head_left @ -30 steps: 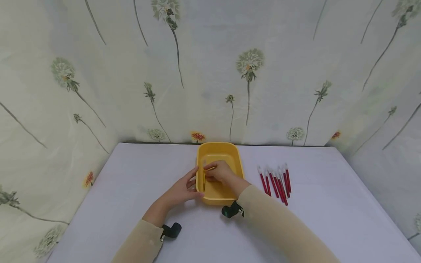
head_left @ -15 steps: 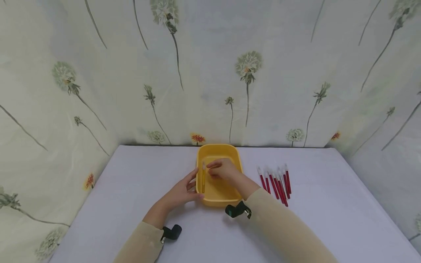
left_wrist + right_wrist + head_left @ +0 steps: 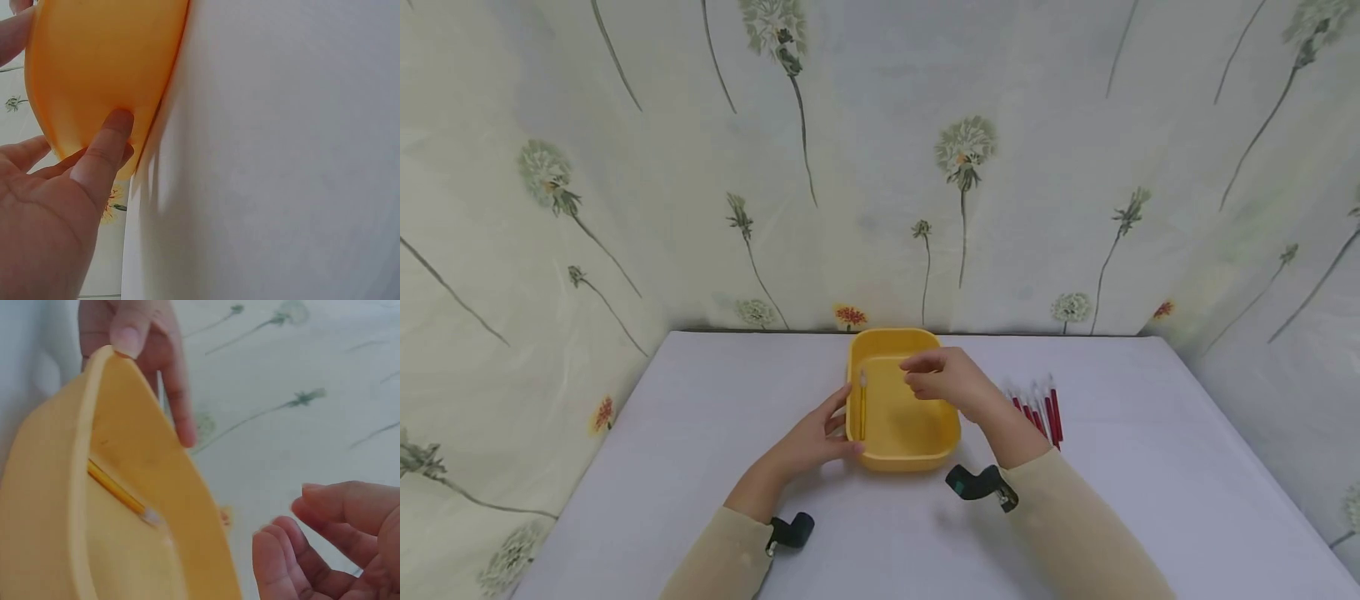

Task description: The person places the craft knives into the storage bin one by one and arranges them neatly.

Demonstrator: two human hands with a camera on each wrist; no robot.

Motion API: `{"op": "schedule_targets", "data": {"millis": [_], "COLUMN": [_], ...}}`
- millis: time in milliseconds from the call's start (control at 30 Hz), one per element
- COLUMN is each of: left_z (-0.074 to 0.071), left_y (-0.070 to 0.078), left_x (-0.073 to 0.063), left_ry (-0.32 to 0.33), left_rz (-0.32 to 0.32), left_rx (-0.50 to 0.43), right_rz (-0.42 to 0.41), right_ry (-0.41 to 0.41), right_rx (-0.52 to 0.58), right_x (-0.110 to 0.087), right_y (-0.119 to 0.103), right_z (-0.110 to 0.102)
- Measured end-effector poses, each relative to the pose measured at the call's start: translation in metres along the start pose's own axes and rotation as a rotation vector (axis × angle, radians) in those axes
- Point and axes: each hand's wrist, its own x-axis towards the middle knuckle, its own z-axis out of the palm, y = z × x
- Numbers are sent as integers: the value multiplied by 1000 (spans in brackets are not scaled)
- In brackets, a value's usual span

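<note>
A yellow plastic tray (image 3: 904, 463) stands on the table. Along its left wall lies a slim yellow pencil-like stick (image 3: 862, 408) with a whitish tip, also visible in the right wrist view. My left hand (image 3: 811, 433) steadies the tray from the left, its thumb at the near corner of the rim and its spread, fairly straight fingers (image 3: 103, 150) against the outer wall. Above the tray's right side hovers my right hand (image 3: 951, 379), fingers (image 3: 350, 503) loosely bent, thumb and fingertips apart with nothing between them.
Several red sticks (image 3: 1056, 412) with whitish tips lie on the white tabletop (image 3: 1135, 467) right of the tray, partly hidden behind the right forearm. A flower-print backdrop (image 3: 865, 208) rises behind the table's far edge.
My right hand lets go of the yellow stick at the tray's left wall, then lifts and moves right over the tray. The left hand and the tray stay put.
</note>
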Motion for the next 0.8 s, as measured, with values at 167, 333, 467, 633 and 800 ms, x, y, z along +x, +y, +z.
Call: {"op": "schedule_targets", "data": {"millis": [167,333,467,633,800], "left_z": [0,2,2,2,2], "left_y": [2,3,3,1,-1], "left_x": [-2,-3,-3,-1,-1], "left_ry": [7,6,7,6,4], "left_rz": [-2,-7,-6,-4,-2], "left_rx": [-1,-6,-6,-8,-8], "right_rz": [-27,-10,-12,-17,-39], "right_ry": [9,60,97,142,172], "right_rx": [21,-17,-43,-95,-136], "right_x": [-17,-37,-52,-69,-80], "right_y": [1,3,8,18,34], "right_z": [-20,-43,-61,-80,-99]}}
